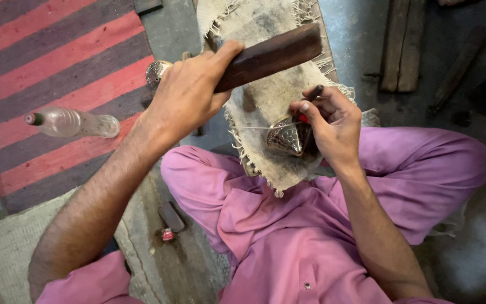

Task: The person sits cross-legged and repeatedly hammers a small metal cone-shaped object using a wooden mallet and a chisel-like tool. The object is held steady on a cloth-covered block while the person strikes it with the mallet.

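Where burlap lies, clear bottle point(74, 123) leftward.

Left hand point(189, 93) gripped a dark wooden block point(268, 56) above frayed cloth point(265, 25); right hand point(330, 121) pressed a thin tool point(313, 93) onto a patterned metal piece point(289, 137).

Head-worn view, steeply down, close

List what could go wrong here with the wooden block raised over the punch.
1. The wooden block in the left hand is raised above the right hand, whose fingers pinch the short dark punch; a stray blow could hit them.
2. The domed metal piece rests on loose frayed cloth and might shift.
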